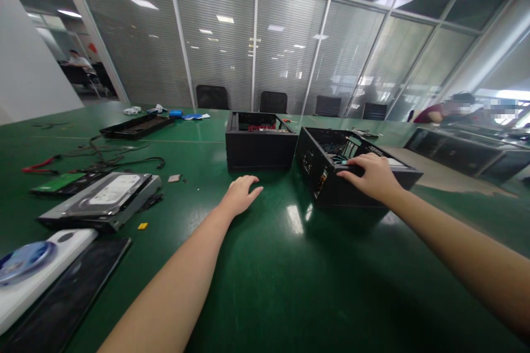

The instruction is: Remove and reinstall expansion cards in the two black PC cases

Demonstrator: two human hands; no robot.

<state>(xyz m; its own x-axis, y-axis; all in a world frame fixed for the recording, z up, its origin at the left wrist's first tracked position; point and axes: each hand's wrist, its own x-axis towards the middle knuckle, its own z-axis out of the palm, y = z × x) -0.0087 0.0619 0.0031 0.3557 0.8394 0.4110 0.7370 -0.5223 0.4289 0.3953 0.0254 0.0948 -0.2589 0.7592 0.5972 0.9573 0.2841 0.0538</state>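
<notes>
Two black computer cases stand on the green table (265, 287), just beside each other, both open at the top. The right hand (372, 176) lies palm down on the upper near edge of the right-hand case (331, 187), fingers curled over the rim toward the inside, where pale blue and silver parts show; whether the fingertips pinch anything there cannot be told. That case sits at an angle, its near corner turned toward the person. The left hand (240, 194) rests flat on the bare table, fingers loosely spread and holding nothing, just in front of the left-hand case (259, 149), close to it but not touching. Red parts show inside this case. Well to the left lies a hard drive (111, 193) stacked on a flat grey unit, with a green circuit board (58, 183) and a tangle of black and red cables (99, 157) behind it. A white box with a disc on top (37, 265) lies at the near left edge, and a black case panel (136, 127) lies farther back. Another person's sleeve (428, 116) shows at the far right.
</notes>
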